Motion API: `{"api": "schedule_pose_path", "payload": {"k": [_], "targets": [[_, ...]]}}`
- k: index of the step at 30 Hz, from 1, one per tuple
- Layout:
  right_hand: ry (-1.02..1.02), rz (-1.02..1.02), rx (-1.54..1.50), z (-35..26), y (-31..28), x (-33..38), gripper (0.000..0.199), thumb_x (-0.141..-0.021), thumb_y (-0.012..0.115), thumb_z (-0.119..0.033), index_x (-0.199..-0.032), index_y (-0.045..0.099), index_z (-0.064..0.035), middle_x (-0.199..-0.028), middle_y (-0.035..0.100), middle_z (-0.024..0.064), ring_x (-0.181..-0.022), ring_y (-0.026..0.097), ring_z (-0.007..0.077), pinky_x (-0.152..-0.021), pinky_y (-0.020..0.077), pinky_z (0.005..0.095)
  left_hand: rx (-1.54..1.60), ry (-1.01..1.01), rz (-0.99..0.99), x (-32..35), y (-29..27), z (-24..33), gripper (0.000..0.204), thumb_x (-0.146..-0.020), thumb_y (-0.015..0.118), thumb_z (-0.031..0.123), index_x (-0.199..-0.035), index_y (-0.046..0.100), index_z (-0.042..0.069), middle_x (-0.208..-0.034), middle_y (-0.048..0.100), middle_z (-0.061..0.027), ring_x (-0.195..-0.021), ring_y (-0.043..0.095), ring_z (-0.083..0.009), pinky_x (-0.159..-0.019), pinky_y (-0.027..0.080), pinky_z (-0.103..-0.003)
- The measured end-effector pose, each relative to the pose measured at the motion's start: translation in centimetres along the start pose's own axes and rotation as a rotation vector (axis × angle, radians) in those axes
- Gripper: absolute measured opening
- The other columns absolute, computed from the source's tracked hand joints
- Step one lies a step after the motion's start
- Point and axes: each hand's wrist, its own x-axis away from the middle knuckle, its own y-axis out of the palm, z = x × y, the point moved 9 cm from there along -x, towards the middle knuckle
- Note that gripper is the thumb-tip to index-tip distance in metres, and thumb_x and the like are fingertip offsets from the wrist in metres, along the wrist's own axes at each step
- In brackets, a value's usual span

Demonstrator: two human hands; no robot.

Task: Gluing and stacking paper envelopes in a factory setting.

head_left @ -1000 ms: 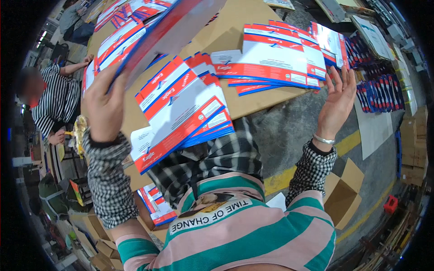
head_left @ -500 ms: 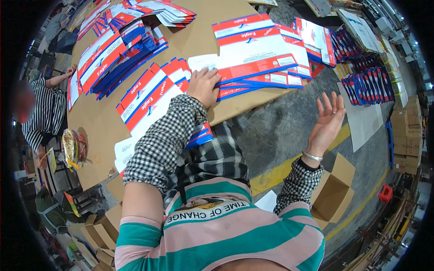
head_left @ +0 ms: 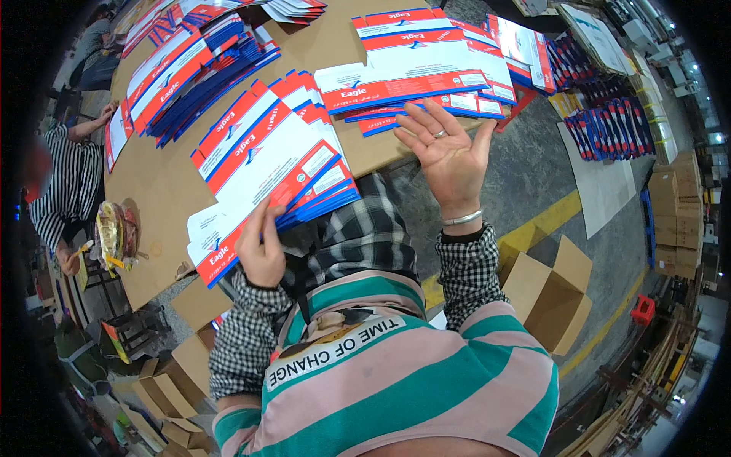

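My left hand (head_left: 261, 247) is at the near edge of a stack of flat, unfolded cartons (head_left: 266, 152), red, white and blue. Its fingertips lie on the printed face of the top carton, thumb and forefinger slightly apart. My right hand (head_left: 451, 156) is open, palm up and fingers spread, holding nothing. It hovers by the table edge, just in front of a second pile of the same flat cartons (head_left: 422, 65). A ring and a bracelet show on it.
Taller carton stacks (head_left: 205, 76) cover the far left of the brown table (head_left: 164, 206). A co-worker in a striped shirt (head_left: 72, 179) sits at left. Bundled cartons (head_left: 609, 135) stand at right. Open brown boxes (head_left: 544, 293) sit on the floor at both sides.
My left hand has left the right pile and come back left to the near stack. My right hand has swung left toward the table edge, still open. The view has shifted slightly.
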Motion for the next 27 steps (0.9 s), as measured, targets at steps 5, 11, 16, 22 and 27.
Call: {"api": "schedule_pose_path", "payload": {"k": [5,11,16,22,27], "targets": [[0.052,-0.045,0.022,1.9,-0.4,0.3,0.092,-0.087,0.010,-0.066,-0.120,0.042,0.0127,-0.118,0.048,0.0322,-0.112,0.048,0.0422,-0.097,0.0388,0.0501,0.080,-0.221,0.231,4.1,-5.0,-3.5,0.027,-0.092,0.041,0.002,-0.114,0.053,-0.005,-0.096,0.064,-0.0165,-0.090,0.062,-0.0189,-0.080,0.046,-0.028],[-0.156,0.779,0.328,1.0,-16.9,-0.9,0.085,-0.088,0.018,-0.065,-0.131,0.030,0.0067,-0.135,0.034,0.0261,-0.123,0.038,0.0369,-0.101,0.0296,0.0530,0.227,-0.199,0.520,6.7,-10.6,-6.7,0.032,-0.089,0.035,-0.003,-0.119,0.047,-0.008,-0.119,0.053,-0.0183,-0.109,0.053,-0.0252,-0.094,0.042,-0.035],[-0.152,0.360,0.049,4.9,-13.0,-5.2,0.081,-0.084,0.019,-0.070,-0.143,0.016,-0.0152,-0.149,0.013,0.0095,-0.136,0.013,0.0327,-0.106,0.0033,0.0575,0.247,-0.264,0.654,8.1,-14.0,-8.8,0.029,-0.091,0.040,0.000,-0.118,0.047,-0.008,-0.114,0.055,-0.0179,-0.103,0.056,-0.0224,-0.090,0.045,-0.032],[0.061,0.517,0.362,7.4,-9.6,0.7,0.084,-0.088,0.015,-0.065,-0.135,0.030,0.0025,-0.147,0.016,0.0182,-0.137,0.008,0.0330,-0.105,-0.0036,0.0568,0.285,-0.296,0.649,7.8,-14.1,-10.3,0.028,-0.092,0.043,0.003,-0.118,0.049,-0.007,-0.106,0.058,-0.0187,-0.098,0.058,-0.0199,-0.085,0.046,-0.028],[0.073,0.127,0.130,4.5,-1.2,1.5,0.086,-0.089,0.015,-0.063,-0.120,0.044,0.0126,-0.134,0.033,0.0290,-0.129,0.028,0.0407,-0.105,0.0214,0.0558,0.298,-0.244,0.677,6.0,-14.4,-8.0,0.027,-0.092,0.043,0.003,-0.115,0.051,-0.007,-0.109,0.059,-0.0162,-0.098,0.059,-0.0197,-0.085,0.047,-0.030]]}}
